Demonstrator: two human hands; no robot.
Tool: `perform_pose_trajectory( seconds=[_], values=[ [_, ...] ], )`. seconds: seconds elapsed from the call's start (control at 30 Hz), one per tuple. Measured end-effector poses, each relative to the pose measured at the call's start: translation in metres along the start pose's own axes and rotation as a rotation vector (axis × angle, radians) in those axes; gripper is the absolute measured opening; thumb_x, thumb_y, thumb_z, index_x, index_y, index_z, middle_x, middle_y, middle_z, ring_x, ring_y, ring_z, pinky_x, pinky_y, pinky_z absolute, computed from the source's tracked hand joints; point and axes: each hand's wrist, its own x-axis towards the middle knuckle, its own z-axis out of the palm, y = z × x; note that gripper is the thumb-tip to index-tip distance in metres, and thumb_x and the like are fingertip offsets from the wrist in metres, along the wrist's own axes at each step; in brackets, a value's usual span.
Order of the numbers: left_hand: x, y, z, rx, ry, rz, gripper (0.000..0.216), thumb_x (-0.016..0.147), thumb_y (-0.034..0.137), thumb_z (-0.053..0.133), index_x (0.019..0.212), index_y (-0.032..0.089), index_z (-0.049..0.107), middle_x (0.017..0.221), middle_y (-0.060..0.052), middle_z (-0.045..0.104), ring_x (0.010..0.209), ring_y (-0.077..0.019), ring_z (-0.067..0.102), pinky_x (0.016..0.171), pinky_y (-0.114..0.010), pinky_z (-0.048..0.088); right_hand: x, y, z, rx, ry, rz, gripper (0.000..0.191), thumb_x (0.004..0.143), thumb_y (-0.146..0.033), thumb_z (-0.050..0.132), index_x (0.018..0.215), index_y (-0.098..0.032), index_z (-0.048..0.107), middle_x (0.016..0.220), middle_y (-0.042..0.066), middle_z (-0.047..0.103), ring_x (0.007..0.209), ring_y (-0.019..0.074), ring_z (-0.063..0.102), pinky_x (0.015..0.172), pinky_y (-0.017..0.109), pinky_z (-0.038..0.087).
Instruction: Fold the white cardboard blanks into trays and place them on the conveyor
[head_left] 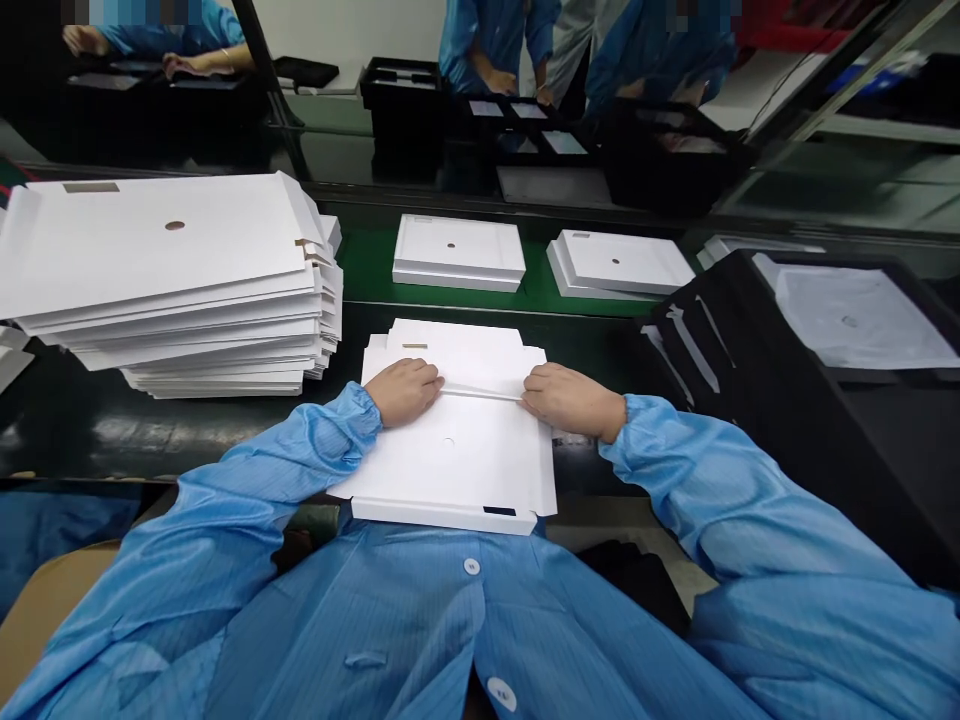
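One white carton blank (pixel 457 465) lay flat on the dark desk (pixel 90 430) directly before you, your left hand (pixel 405 390) and right hand (pixel 574 400) each clenched on one end of its raised fold, seemingly to keep the crease straight, spare blanks (pixel 172 290) stacked at left.

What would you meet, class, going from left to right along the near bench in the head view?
Tall stack of flat white cartons → left hand → right hand → black tray. The white carton under both hands spans them, so it is left out.
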Motion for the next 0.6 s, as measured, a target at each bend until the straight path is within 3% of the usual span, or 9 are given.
perform_pose_trajectory(
  seconds=[0.17, 0.3, 0.5, 0.6],
  values=[
    [0.0, -0.002, -0.007, -0.033, -0.053, -0.063, 0.035, 0.102, 0.028, 0.042, 0.116, 0.015, 0.07, 0.099, -0.012, 0.067, 0.093, -0.0236, 0.06, 0.082, -0.039, 0.044, -0.003, 0.012, -0.007, -0.03, -0.03, 0.007, 0.039, 0.103, -0.025, 0.043, 0.078, -0.014, 0.07, 0.082, 0.01, 0.067, 0.085, 0.022, 0.054, 0.08, 0.035, 0.033],
    [-0.021, -0.019, -0.005, -0.15, -0.026, -0.154, 0.031, 0.098, 0.036, 0.053, 0.115, 0.018, 0.071, 0.105, -0.01, 0.069, 0.097, -0.0245, 0.063, 0.086, -0.04, 0.047, 0.006, 0.007, -0.014, -0.044, -0.066, 0.126, 0.032, 0.099, -0.029, 0.05, 0.08, -0.013, 0.07, 0.087, 0.012, 0.067, 0.087, 0.0244, 0.055, 0.079, 0.036, 0.032],
    [-0.048, -0.023, 0.009, -0.251, 0.144, -0.202, 0.029, 0.099, 0.036, 0.054, 0.11, 0.019, 0.074, 0.108, -0.01, 0.07, 0.101, -0.0229, 0.064, 0.09, -0.04, 0.049, 0.074, -0.045, -0.007, 0.135, 0.097, 0.184, 0.028, 0.098, -0.027, 0.05, 0.115, -0.013, 0.067, 0.111, 0.013, 0.066, 0.101, 0.0263, 0.055, 0.088, 0.037, 0.035],
    [-0.05, -0.019, 0.009, -0.21, 0.154, -0.185, 0.028, 0.097, 0.035, 0.056, 0.112, 0.019, 0.074, 0.107, -0.01, 0.069, 0.101, -0.0236, 0.063, 0.09, -0.041, 0.049, 0.111, -0.067, 0.0, 0.222, 0.151, 0.171, 0.028, 0.1, -0.026, 0.047, 0.116, -0.013, 0.066, 0.108, 0.012, 0.066, 0.098, 0.025, 0.055, 0.087, 0.036, 0.036]
  ],
)
